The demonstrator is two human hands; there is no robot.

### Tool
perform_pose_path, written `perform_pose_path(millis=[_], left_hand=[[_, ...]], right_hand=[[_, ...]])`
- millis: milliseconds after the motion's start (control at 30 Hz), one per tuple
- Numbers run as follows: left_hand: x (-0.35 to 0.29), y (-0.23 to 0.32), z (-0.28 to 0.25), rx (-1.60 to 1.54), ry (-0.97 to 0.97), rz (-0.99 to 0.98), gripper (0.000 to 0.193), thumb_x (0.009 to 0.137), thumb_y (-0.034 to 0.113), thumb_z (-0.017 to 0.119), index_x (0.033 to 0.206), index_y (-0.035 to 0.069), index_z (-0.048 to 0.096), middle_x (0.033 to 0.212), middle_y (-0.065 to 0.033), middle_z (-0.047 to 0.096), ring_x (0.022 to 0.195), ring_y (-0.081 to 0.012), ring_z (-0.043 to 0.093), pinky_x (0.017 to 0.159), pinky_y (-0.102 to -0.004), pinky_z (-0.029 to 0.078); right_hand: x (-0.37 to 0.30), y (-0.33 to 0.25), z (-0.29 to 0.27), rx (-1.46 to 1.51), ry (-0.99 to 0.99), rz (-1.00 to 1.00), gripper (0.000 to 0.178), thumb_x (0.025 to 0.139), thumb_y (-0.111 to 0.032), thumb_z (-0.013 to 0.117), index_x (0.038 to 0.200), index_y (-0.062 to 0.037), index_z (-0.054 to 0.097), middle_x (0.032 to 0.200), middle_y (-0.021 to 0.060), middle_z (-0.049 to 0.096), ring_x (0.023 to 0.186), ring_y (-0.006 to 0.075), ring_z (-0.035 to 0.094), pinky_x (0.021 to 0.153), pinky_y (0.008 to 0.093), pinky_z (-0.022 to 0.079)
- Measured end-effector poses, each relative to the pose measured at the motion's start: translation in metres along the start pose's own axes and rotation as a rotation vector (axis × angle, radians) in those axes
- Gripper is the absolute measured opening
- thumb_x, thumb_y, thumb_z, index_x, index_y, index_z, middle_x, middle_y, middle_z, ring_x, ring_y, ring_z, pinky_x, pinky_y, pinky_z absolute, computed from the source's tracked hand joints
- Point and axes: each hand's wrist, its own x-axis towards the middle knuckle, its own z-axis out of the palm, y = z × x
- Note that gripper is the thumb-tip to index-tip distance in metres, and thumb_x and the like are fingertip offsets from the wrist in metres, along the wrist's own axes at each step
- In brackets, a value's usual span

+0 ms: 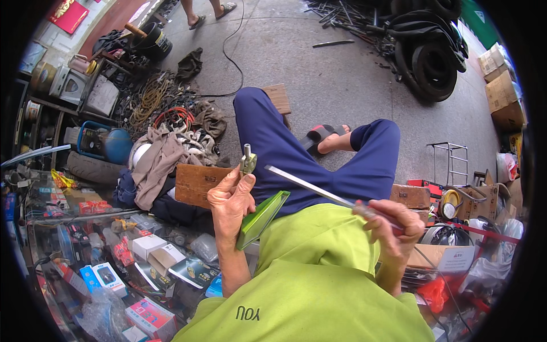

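Note:
My left hand point(232, 196) is raised over my left thigh, thumb and fingers pinching a small metal part point(248, 164) with a short shiny stud pointing up. A bright green, flat, clear-looking plastic piece point(263, 221) slants beside that palm and wrist; I cannot tell whether the lower fingers grip it. Closed around a reddish handle, my right hand point(393, 223) holds a flat-bladed screwdriver point(310, 187). Its long steel blade points left across my lap, the tip apart from the metal part.
A glass counter with small boxes point(149, 316) and packets lies at my left. Cables point(151, 102) and cloths point(162, 165) are heaped beyond it. Black tyres point(434, 71) stand at far right, cartons point(504, 100) beyond. Another person's feet point(212, 16) show at the top.

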Motion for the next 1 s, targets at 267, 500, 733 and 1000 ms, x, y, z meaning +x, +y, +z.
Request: perform_pose_path(millis=[267, 500, 733, 1000], left_hand=[[-0.005, 0.001, 0.009, -0.012, -0.090, 0.013, 0.035, 0.087, 0.019, 0.074, 0.116, 0.001, 0.067, 0.065, 0.0041, 0.056, 0.045, -0.0025, 0.041, 0.043, -0.0193, 0.031], [-0.005, 0.001, 0.014, 0.077, -0.062, -0.012, 0.033, 0.089, 0.019, 0.071, 0.115, 0.000, 0.068, 0.060, 0.0046, 0.052, 0.044, -0.0028, 0.040, 0.042, -0.0198, 0.031], [0.000, -0.010, 0.009, -0.014, -0.111, 0.028, 0.029, 0.089, 0.020, 0.071, 0.109, -0.001, 0.069, 0.060, 0.0039, 0.053, 0.044, -0.0022, 0.043, 0.042, -0.0196, 0.030], [0.002, -0.006, 0.001, -0.269, -0.105, -0.134, 0.021, 0.097, 0.024, 0.059, 0.104, 0.005, 0.068, 0.047, 0.0043, 0.036, 0.043, -0.0074, 0.042, 0.043, -0.0213, 0.034]], right_hand=[[0.021, 0.015, 0.015, 0.147, 0.110, 0.168, 0.029, 0.094, -0.016, 0.062, 0.112, 0.0072, 0.063, 0.075, 0.0098, 0.068, 0.049, 0.0039, 0.052, 0.042, 0.0177, 0.038], [0.010, 0.003, 0.027, 0.233, -0.037, -0.002, 0.029, 0.094, -0.016, 0.063, 0.112, 0.0072, 0.063, 0.080, 0.0112, 0.069, 0.055, 0.0066, 0.058, 0.045, 0.0187, 0.043], [0.012, 0.007, 0.022, 0.338, -0.290, -0.055, 0.026, 0.091, -0.009, 0.065, 0.112, 0.0073, 0.065, 0.093, 0.0171, 0.071, 0.063, 0.0092, 0.064, 0.050, 0.0194, 0.049], [0.008, 0.016, 0.010, 0.190, -0.093, 0.030, 0.028, 0.092, -0.015, 0.065, 0.109, 0.0073, 0.065, 0.084, 0.0137, 0.071, 0.058, 0.0100, 0.062, 0.046, 0.0195, 0.046]])
